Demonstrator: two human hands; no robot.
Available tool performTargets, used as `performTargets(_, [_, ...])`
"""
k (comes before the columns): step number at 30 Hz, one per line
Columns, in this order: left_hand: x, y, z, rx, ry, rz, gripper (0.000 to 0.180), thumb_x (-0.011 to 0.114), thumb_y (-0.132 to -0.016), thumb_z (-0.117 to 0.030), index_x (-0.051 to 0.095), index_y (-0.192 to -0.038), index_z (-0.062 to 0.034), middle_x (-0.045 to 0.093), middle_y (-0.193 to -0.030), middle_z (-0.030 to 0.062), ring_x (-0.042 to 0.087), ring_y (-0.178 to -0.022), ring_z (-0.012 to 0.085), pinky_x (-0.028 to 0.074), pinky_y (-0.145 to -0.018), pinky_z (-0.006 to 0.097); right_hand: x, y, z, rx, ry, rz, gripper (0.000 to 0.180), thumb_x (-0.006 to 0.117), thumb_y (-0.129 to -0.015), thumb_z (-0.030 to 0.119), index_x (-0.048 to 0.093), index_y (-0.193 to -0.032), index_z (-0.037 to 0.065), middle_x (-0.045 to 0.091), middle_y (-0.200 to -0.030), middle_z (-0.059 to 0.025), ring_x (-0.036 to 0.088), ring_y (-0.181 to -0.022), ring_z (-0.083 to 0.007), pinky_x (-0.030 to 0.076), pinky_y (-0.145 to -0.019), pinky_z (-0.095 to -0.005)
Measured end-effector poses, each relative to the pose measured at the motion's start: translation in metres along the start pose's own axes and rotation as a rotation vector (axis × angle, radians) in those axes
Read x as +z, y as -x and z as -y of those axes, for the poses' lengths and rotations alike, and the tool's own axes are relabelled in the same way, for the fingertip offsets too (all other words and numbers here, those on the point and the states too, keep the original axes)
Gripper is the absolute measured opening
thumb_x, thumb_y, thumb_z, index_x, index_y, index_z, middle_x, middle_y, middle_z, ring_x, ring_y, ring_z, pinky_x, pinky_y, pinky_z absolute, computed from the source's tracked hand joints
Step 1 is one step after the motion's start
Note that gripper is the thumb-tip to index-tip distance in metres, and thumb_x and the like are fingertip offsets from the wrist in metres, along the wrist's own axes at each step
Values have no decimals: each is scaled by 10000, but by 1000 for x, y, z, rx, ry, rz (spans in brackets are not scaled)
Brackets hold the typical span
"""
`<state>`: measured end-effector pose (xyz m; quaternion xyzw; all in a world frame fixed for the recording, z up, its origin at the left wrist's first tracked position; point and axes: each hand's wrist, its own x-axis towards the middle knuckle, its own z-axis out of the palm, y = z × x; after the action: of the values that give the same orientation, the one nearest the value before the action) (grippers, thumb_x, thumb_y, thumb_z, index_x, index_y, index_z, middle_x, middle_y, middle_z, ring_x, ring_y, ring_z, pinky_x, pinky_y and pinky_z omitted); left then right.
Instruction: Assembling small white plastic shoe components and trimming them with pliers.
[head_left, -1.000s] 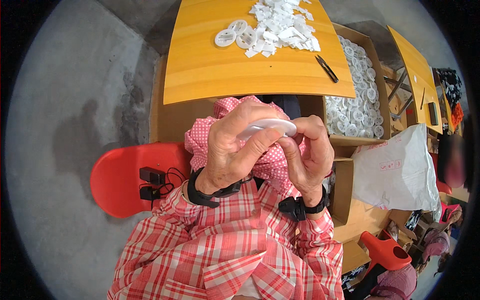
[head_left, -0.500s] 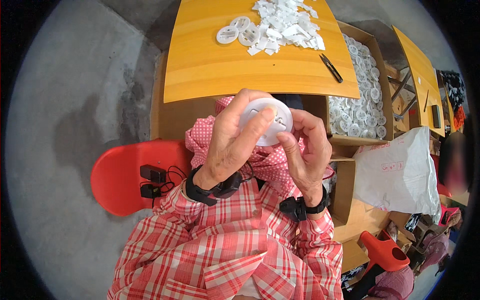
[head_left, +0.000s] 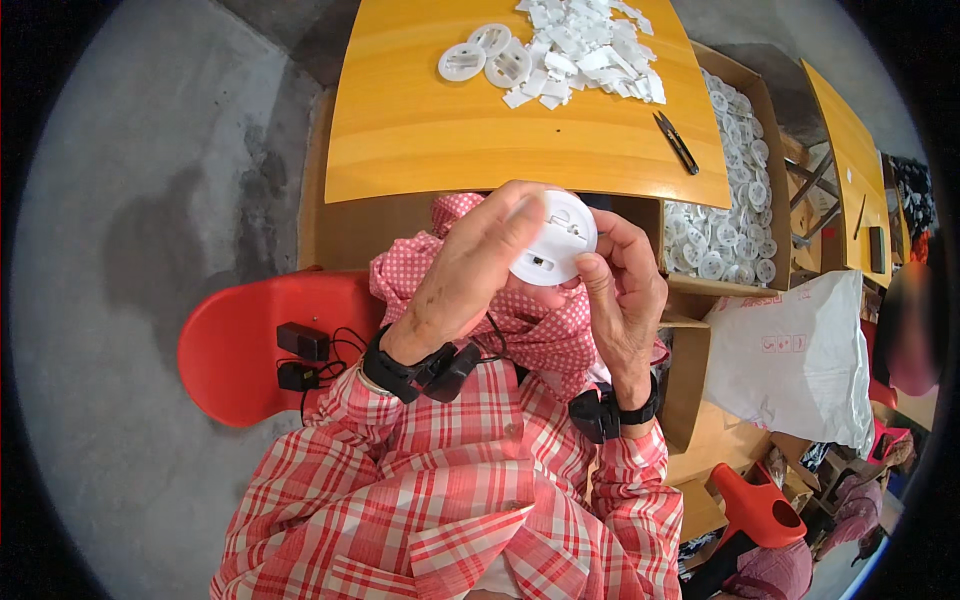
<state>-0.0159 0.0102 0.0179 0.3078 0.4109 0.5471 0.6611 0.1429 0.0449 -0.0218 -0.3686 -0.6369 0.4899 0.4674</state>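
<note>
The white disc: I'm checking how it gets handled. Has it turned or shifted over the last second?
Yes. The white disc, held by both the left hand and right hand, was edge-on; now its face shows, slightly nearer the yellow table.

Both forearms rise from the near edge in red-and-white plaid sleeves and meet at mid scene. Each wrist wears a black band with a small black device. The left hand (head_left: 470, 275) is raised with its back toward the camera, fingers together and curled over to the right, the fingertips pressing in a grip at the top. The right hand (head_left: 625, 290) stands just beside it, wrist bent, thumb stretched up on the near left side and the other fingers curled round the far right side. The two hands almost touch.
</note>
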Motion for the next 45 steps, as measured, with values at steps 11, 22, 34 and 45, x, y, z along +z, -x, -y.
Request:
performTargets(11, [-17, -13, 7, 77, -132, -207, 278, 593, -922, -152, 550, -1142, 13, 674, -885, 104, 672, -676, 157, 551, -520, 240, -68, -87, -68, -90, 779, 0, 195, 659, -845, 131, 638, -1012, 33, 638, -898, -150, 618, -764, -295, 497, -682, -368])
performTargets(22, [-6, -7, -18, 29, -162, -275, 273, 595, -921, -203, 575, -1087, 13, 660, -779, 105, 620, -525, 123, 466, -402, 215, -114, -139, -129, -112, 1500, 43, 168, 538, -899, 203, 616, -951, 64, 611, -971, -142, 587, -926, -349, 497, -774, -445])
performTargets(34, [4, -5, -15, 94, -349, -316, 293, 602, -905, -200, 591, -1113, 7, 668, -841, 91, 645, -589, 115, 472, -421, 202, -101, -90, -71, 283, 245, 50, 257, 468, -984, 231, 552, -922, -3, 591, -764, -62, 574, -631, -142, 457, -580, -282])
performTargets(45, [8, -5, -12, 198, -472, -279, 261, 630, -868, -191, 612, -1055, -10, 651, -823, 73, 617, -627, 96, 487, -431, 214, -59, -17, 37, 126, 335, 266, 140, 656, -883, 105, 595, -957, 2, 600, -747, -66, 537, -644, -110, 444, -592, -254])
